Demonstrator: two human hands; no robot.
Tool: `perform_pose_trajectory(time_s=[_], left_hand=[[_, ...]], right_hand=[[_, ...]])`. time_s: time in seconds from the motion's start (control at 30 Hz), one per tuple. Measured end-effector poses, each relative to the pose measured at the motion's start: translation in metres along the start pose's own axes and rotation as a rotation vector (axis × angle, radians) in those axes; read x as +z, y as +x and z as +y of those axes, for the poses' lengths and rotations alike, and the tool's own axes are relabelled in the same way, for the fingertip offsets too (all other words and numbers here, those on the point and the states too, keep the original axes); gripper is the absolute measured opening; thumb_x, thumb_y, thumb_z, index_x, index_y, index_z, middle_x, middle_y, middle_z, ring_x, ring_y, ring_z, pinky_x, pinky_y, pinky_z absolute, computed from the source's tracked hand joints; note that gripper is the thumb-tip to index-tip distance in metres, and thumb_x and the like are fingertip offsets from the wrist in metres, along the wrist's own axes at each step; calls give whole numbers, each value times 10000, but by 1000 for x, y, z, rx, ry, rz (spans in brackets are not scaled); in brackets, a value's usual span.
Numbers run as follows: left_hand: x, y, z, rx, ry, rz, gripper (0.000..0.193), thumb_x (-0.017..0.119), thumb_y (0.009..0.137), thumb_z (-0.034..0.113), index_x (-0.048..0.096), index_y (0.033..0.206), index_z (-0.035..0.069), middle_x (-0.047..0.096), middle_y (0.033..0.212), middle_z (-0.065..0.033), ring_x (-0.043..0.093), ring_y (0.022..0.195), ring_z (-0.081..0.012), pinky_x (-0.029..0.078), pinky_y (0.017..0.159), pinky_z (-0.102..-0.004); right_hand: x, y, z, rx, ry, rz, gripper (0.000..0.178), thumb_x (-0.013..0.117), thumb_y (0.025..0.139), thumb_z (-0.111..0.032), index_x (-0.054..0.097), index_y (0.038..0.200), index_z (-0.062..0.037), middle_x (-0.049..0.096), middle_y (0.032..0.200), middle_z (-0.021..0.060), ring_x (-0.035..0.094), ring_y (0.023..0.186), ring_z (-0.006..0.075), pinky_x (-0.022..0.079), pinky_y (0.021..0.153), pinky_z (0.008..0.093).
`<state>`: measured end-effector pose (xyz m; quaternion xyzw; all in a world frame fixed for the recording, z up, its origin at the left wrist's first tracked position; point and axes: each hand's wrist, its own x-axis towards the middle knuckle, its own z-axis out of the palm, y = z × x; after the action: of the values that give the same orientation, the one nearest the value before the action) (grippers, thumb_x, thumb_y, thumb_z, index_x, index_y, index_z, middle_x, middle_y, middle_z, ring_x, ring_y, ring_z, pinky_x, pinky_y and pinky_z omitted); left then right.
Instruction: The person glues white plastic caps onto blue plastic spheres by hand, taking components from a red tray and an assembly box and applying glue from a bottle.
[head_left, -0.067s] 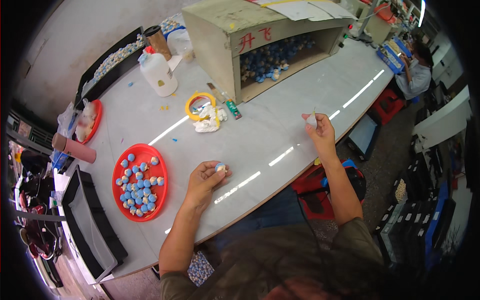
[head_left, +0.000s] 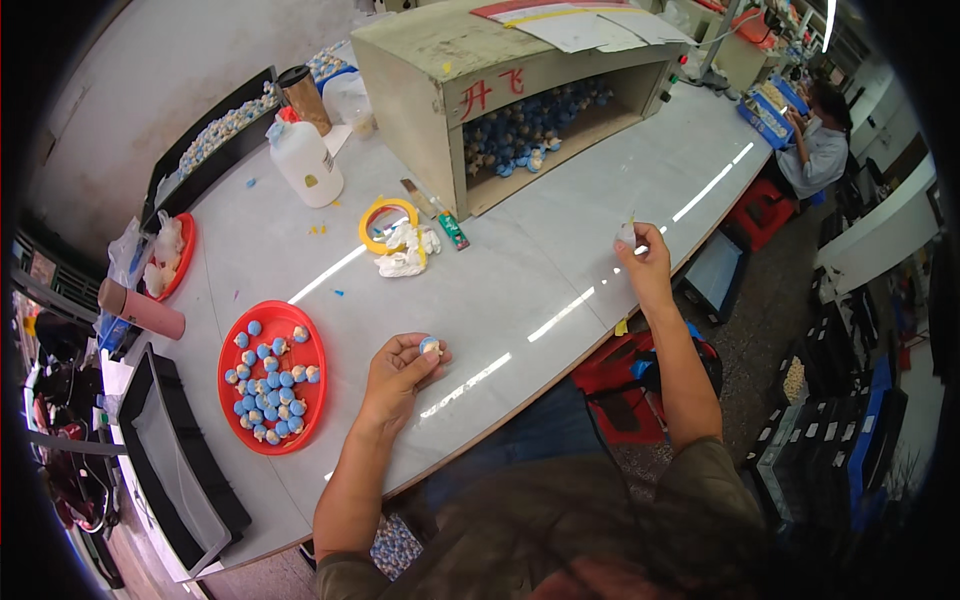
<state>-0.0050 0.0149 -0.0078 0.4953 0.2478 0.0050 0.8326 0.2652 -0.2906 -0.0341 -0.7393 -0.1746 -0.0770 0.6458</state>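
Note:
My left hand (head_left: 397, 378) is closed around a small round blue-and-cream figurine head (head_left: 431, 345), pinched between thumb and fingers just above the grey table. Farther right, my right hand (head_left: 647, 262) pinches a small whitish, translucent piece with a thin yellowish tip pointing up (head_left: 626, 234); its exact kind is too small to make out. To the left of my left hand, a red round tray (head_left: 312, 413) bears several similar blue-and-cream heads (head_left: 270, 385). Both hands are apart from each other.
A grey box-like cabinet (head_left: 400, 110) with an open front holds many blue pieces (head_left: 530, 130). Nearby lie yellow tape (head_left: 364, 225), crumpled white tissue (head_left: 405, 258) and a green tube (head_left: 453, 231). A white bottle (head_left: 305, 165), pink flask (head_left: 145, 308) and black tray (head_left: 150, 400) stand left. A co-worker (head_left: 822, 150) sits far right.
The whole view has shifted slightly, moving the table things a little to the left. The figurine head in my left hand shows more of its cream side. Both hands keep their grip.

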Motion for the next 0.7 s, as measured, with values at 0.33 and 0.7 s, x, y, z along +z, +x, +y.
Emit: perform_pose_trajectory(time_s=[0.33, 0.7], left_hand=[[-1, 6, -5, 13, -50, 21, 264, 663, 887, 31, 523, 1108, 4, 666, 1058, -133, 674, 941, -191, 574, 793, -256], [-1, 7, -1, 14, -89, 57, 295, 683, 880, 39, 510, 1115, -8, 662, 1034, -127, 673, 936, -205, 566, 811, -275]], right_hand=[[-42, 21, 30, -95, -525, 389, 262, 751, 779, -99, 626, 997, -22, 621, 843, 46, 550, 784, 168, 474, 730, 312], [131, 85, -24, -497, -629, -226, 235, 672, 804, -46, 621, 1032, -75, 626, 928, 106, 630, 831, 293, 511, 731, 398]])
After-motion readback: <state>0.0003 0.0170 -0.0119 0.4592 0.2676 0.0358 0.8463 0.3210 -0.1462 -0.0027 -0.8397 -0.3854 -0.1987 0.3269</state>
